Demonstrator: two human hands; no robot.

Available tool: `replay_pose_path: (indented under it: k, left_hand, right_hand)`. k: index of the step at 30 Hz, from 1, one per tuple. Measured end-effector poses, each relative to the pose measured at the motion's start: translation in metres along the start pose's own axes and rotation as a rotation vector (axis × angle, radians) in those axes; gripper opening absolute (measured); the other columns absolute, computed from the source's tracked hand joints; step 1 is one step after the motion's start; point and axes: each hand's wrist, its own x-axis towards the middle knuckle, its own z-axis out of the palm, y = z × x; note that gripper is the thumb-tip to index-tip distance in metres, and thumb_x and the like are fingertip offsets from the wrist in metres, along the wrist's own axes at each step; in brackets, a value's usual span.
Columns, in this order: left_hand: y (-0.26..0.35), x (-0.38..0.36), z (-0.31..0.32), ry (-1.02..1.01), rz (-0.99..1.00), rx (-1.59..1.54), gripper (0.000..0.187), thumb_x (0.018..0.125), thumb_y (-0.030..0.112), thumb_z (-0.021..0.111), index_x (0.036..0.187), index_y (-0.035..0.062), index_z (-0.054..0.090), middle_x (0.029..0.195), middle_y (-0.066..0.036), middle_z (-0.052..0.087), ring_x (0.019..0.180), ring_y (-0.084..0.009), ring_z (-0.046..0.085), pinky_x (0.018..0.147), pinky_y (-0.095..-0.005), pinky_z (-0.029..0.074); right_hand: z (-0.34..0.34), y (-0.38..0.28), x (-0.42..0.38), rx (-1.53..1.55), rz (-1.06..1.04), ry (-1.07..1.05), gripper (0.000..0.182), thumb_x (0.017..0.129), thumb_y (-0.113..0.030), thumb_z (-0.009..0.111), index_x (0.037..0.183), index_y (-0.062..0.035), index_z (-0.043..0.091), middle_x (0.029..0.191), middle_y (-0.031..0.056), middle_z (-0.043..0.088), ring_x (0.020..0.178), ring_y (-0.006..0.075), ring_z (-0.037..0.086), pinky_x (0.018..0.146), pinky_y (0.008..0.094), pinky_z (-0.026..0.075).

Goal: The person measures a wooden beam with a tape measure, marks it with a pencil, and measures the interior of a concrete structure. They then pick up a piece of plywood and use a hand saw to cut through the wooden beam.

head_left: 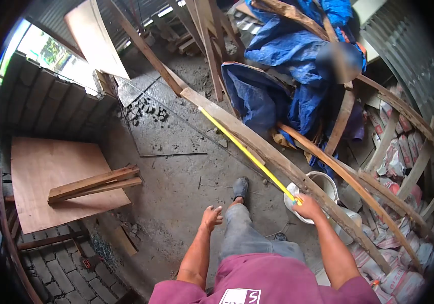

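Observation:
My right hand (307, 206) is closed around the near end of a yellow tape measure (242, 145); its case is mostly hidden in my fingers. The extended blade runs up and left along a long wooden plank (250, 136), its far tip lying near the plank's far end. A white bucket (323, 183) stands just beyond my right hand, partly under the plank. My left hand (212, 218) hangs in the air over the concrete floor, holding nothing, fingers loosely bent and apart.
Blue tarpaulin (282, 50) and leaning timbers (346, 119) crowd the upper right. Printed sacks (397, 157) pile along the right wall. A plywood sheet (60, 167) with two short timbers (95, 183) lies left. Rubble (148, 111) and a thin rod (174, 154) lie on the floor.

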Motion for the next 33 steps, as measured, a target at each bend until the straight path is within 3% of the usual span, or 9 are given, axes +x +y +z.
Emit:
replay_pose_path:
  k: [1,4,7,12,16,20,26,29,33]
  left_hand:
    - [0.012,0.002,-0.014,0.152,0.004,0.139,0.071,0.090,0.027,0.069,0.146,0.0002,0.035,0.114,-0.018,0.064,0.080,-0.0264,0.067,0.063,-0.0412,0.056]
    - [0.030,0.004,-0.072,0.241,-0.043,0.189,0.078,0.090,0.023,0.067,0.152,-0.0005,0.027,0.127,-0.022,0.061,0.085,-0.0286,0.068,0.063,-0.0400,0.056]
    - [0.051,-0.002,-0.118,0.292,-0.054,0.224,0.074,0.093,0.025,0.064,0.151,-0.0034,0.028,0.119,-0.019,0.064,0.088,-0.0275,0.067,0.069,-0.0388,0.056]
    - [0.049,-0.006,-0.154,0.403,-0.094,0.230,0.073,0.092,0.024,0.065,0.150,-0.0034,0.031,0.117,-0.018,0.064,0.087,-0.0260,0.067,0.067,-0.0372,0.056]
    - [0.051,-0.002,-0.133,0.405,-0.146,0.229,0.070,0.092,0.023,0.065,0.149,-0.0033,0.032,0.114,-0.015,0.065,0.084,-0.0244,0.067,0.066,-0.0373,0.056]
    - [0.058,0.016,-0.088,0.303,-0.172,0.183,0.068,0.090,0.025,0.069,0.146,-0.0003,0.039,0.112,-0.016,0.065,0.088,-0.0213,0.067,0.069,-0.0355,0.055]
    - [0.104,0.039,-0.011,0.176,-0.044,0.393,0.070,0.092,0.029,0.067,0.148,-0.0018,0.037,0.128,-0.021,0.060,0.099,-0.0265,0.067,0.079,-0.0363,0.055]
    - [0.118,0.035,0.004,0.107,0.012,0.384,0.070,0.093,0.031,0.066,0.148,-0.0011,0.036,0.133,-0.024,0.057,0.107,-0.0272,0.064,0.085,-0.0375,0.054]
    - [0.105,0.038,-0.005,0.111,-0.016,0.383,0.071,0.093,0.030,0.066,0.149,-0.0011,0.036,0.133,-0.024,0.057,0.106,-0.0273,0.065,0.085,-0.0376,0.054]
  right_hand:
    - [0.007,-0.018,0.037,0.006,-0.009,0.044,0.052,0.071,-0.033,0.070,0.117,-0.0083,0.067,0.107,0.0218,0.069,0.101,0.0383,0.066,0.088,0.0446,0.052]
    - [0.016,-0.071,0.132,0.010,0.073,0.019,0.057,0.072,-0.035,0.069,0.125,-0.0130,0.065,0.116,0.0204,0.068,0.110,0.0364,0.064,0.094,0.0437,0.050]
    - [0.012,-0.132,0.201,-0.008,0.109,-0.015,0.057,0.073,-0.036,0.068,0.126,-0.0150,0.064,0.119,0.0193,0.067,0.113,0.0362,0.063,0.096,0.0440,0.049]
    - [0.016,-0.180,0.283,-0.056,0.126,-0.068,0.056,0.075,-0.035,0.064,0.128,-0.0140,0.063,0.124,0.0185,0.066,0.117,0.0357,0.061,0.100,0.0439,0.047]
    - [0.017,-0.188,0.316,-0.129,0.164,-0.161,0.057,0.076,-0.035,0.062,0.129,-0.0137,0.062,0.128,0.0180,0.063,0.121,0.0351,0.058,0.102,0.0433,0.046]
    - [0.027,-0.156,0.331,-0.117,0.174,-0.188,0.056,0.076,-0.034,0.062,0.128,-0.0127,0.063,0.127,0.0191,0.064,0.120,0.0356,0.059,0.102,0.0440,0.047]
    - [0.028,-0.142,0.341,-0.039,0.049,-0.228,0.053,0.075,-0.034,0.063,0.123,-0.0108,0.065,0.117,0.0211,0.067,0.111,0.0386,0.063,0.096,0.0462,0.049]
    - [0.030,-0.147,0.343,0.004,0.041,-0.240,0.053,0.075,-0.034,0.063,0.123,-0.0110,0.065,0.117,0.0207,0.068,0.110,0.0387,0.063,0.095,0.0457,0.049]
    - [0.028,-0.146,0.353,0.069,0.079,-0.189,0.055,0.075,-0.033,0.063,0.126,-0.0132,0.064,0.122,0.0196,0.066,0.115,0.0368,0.062,0.098,0.0434,0.048]
